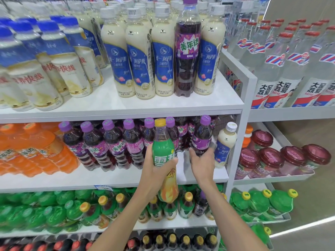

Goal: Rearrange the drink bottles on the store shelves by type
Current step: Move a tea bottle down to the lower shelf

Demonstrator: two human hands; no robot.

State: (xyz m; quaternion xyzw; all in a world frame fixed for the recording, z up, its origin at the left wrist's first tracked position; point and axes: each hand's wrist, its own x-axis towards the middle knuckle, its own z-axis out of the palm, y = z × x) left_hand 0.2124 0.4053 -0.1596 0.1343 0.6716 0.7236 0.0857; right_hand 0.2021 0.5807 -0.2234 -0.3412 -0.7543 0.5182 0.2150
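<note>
— Two hands are up at the middle shelf (112,180). What is each grip doing?

— The left hand (157,171) is clenched around a green-labelled bottle (164,151) with a yellow cap, held upright in front of the purple row. Its lower part shows an orange and yellow label below the fingers. The right hand (203,160) wraps the lower body of a purple grape soda bottle (202,136) standing on the middle shelf, fingers curled on it.

— How many of each kind?

— On the top shelf (126,104), four cream milk tea bottles (137,57) stand across the front, with one grape soda bottle (187,51) between the third and fourth. On the middle shelf, about seven purple caps show in the front row; further back I cannot count. One lone milk tea bottle (224,145) leans at the right end, just beside the right hand.

— And lower down?

— Green bottles (54,211) and yellow-capped tea bottles (186,203) fill the shelf below, with one purple bottle (201,203) among them.
</note>
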